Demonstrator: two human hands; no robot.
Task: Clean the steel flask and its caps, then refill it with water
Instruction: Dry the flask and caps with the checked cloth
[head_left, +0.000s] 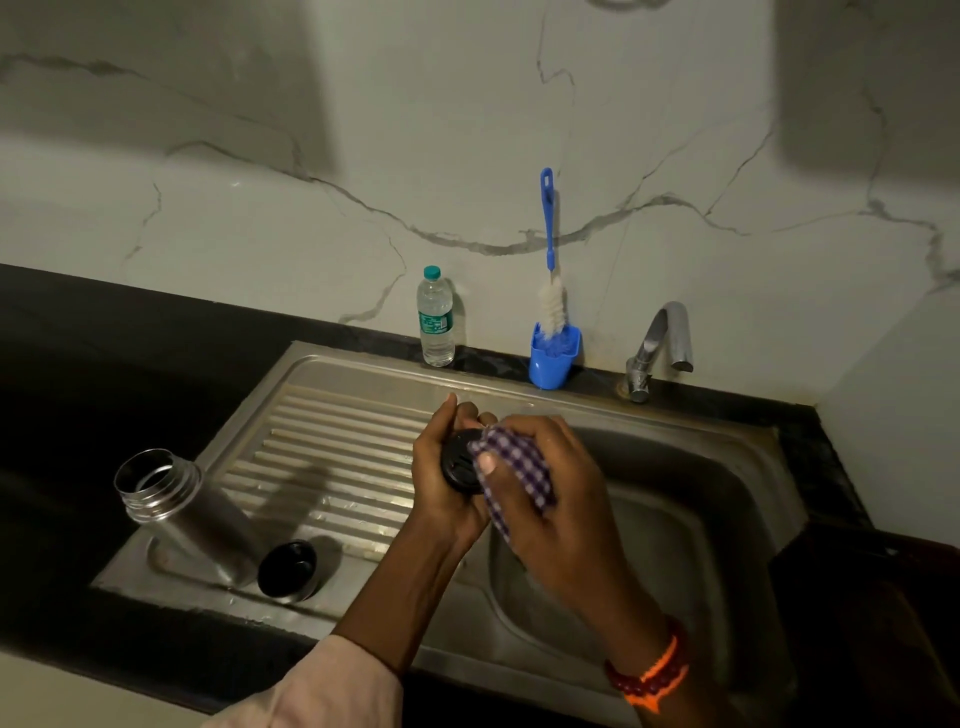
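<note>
The open steel flask (182, 514) stands uncapped on the sink's drainboard at the left. A black cap (287, 570) lies beside its base. Above the drainboard's right end, my left hand (441, 483) grips a second black cap (458, 461). My right hand (550, 499) holds a purple-and-white checked cloth (514, 473) and presses it against that cap with the thumb. Part of the cap is hidden by the cloth.
The steel sink (675, 499) has its basin under my right hand and a ribbed drainboard (332, 447) to the left. At the back stand a plastic water bottle (435, 317), a blue holder with a bottle brush (551, 332) and a tap (660, 348). Black counter surrounds the sink.
</note>
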